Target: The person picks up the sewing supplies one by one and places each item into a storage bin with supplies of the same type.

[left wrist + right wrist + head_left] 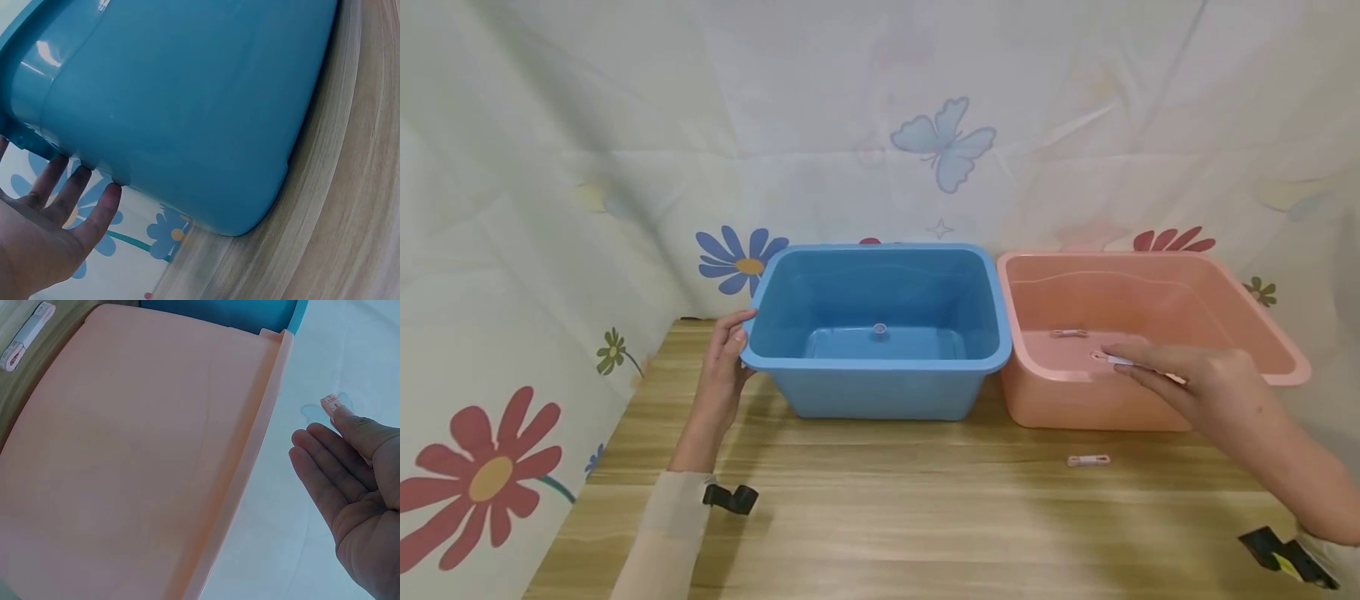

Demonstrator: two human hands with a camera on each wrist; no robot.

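Note:
My left hand point(724, 358) holds the left rim of a blue plastic tub point(887, 392). In the left wrist view its fingers point(100, 215) reach the outer wall below the rim; the thumb is hidden there. Between thumb and fingers, my right hand point(1210, 383) pinches a small folded tape measure point(1112, 359) above the pink tub point(1097, 408). Part of that tape measure point(331, 407) sticks out past the thumb in the right wrist view. A similar folded tape measure point(1070, 332) lies inside the pink tub, and another point(1088, 460) on the table before it.
Both tubs stand side by side on a wood-grain table point(880, 517), rims meeting. A small round pale piece point(880, 330) shows inside the blue tub. Behind hangs a white curtain point(820, 108) printed with flowers and a butterfly.

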